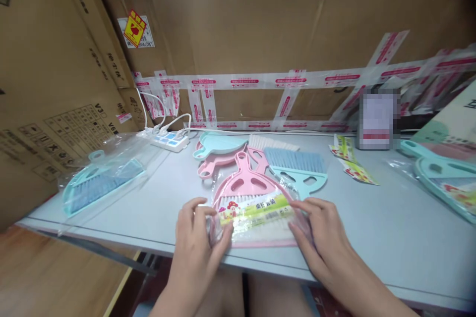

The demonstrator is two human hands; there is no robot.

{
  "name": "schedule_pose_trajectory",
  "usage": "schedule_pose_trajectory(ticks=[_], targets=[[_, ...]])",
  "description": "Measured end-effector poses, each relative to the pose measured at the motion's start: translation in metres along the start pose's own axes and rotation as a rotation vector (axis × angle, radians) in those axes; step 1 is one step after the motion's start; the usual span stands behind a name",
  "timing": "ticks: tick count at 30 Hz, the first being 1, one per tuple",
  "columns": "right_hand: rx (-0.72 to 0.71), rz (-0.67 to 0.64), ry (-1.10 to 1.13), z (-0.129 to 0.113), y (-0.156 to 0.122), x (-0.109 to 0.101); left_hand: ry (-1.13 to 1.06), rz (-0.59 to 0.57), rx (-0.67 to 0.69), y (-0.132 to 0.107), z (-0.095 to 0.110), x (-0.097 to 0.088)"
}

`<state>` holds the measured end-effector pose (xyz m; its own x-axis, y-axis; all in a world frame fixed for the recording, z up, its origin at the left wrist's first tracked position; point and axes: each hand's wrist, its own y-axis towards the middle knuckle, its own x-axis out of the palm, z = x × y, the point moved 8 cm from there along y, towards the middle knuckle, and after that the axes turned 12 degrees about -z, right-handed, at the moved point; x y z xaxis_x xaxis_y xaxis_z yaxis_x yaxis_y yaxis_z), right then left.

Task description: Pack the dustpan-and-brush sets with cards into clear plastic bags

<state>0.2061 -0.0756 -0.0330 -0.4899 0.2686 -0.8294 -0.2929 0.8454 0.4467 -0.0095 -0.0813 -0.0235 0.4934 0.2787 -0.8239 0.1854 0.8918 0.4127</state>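
A pink dustpan and brush set (243, 185) lies in a clear plastic bag at the table's front edge, directly before me. A printed card (256, 210) with mushrooms on green and yellow shows through the plastic. My left hand (201, 237) holds the left side of the bag, thumb on top and fingers curled at its edge. At the right side, my right hand (320, 233) grips the bag between thumb and fingers. Just behind lie a loose blue-green brush (297, 168), a white-bristled pink brush (260, 151), a blue-green dustpan (221, 143) and a pink dustpan (215, 164).
A bagged blue-green set (102, 185) lies left, and more blue-green dustpans (439, 173) lie right. Two printed cards (351, 158) are near a blurred upright device (377, 121). A power strip (169, 139) with white cables stands at the back, before large cardboard boxes (238, 25).
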Motion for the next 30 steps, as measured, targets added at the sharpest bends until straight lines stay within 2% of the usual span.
schedule_pose_trajectory(ticks=[2,7,10,13,15,18,20,22,24,26,27,30], targets=[[0.074,0.000,-0.024,0.006,-0.001,0.004,0.054,-0.018,-0.069,-0.001,-0.008,0.000],[0.273,-0.215,0.046,0.020,0.004,0.020,0.085,-0.188,-0.144,-0.001,-0.016,0.010],[0.362,-0.268,0.105,0.026,0.008,0.023,0.018,-0.196,-0.175,0.001,-0.016,0.012],[0.361,-0.250,0.166,0.029,0.009,0.025,-0.059,-0.157,-0.213,-0.001,-0.015,0.012],[0.313,-0.186,0.218,0.028,0.007,0.022,-0.132,-0.102,-0.238,-0.005,-0.014,0.010],[0.253,0.015,0.303,0.021,0.001,0.007,-0.313,0.001,-0.344,-0.011,-0.015,0.005],[0.264,0.139,0.426,0.016,-0.003,-0.002,-0.479,0.080,-0.431,-0.015,-0.016,0.003],[0.338,0.165,0.634,0.014,-0.003,-0.002,-0.628,0.125,-0.465,-0.014,-0.011,0.004],[0.458,0.113,0.824,0.018,-0.002,0.004,-0.720,0.109,-0.429,-0.008,0.001,0.008],[0.563,0.088,0.927,0.033,-0.002,0.003,-0.759,0.049,-0.348,0.000,0.016,0.015],[0.604,0.122,0.935,0.046,-0.004,-0.005,-0.765,0.016,-0.296,0.004,0.024,0.019],[0.668,0.348,0.760,0.097,-0.020,-0.057,-0.760,-0.036,-0.144,0.011,0.041,0.023]])
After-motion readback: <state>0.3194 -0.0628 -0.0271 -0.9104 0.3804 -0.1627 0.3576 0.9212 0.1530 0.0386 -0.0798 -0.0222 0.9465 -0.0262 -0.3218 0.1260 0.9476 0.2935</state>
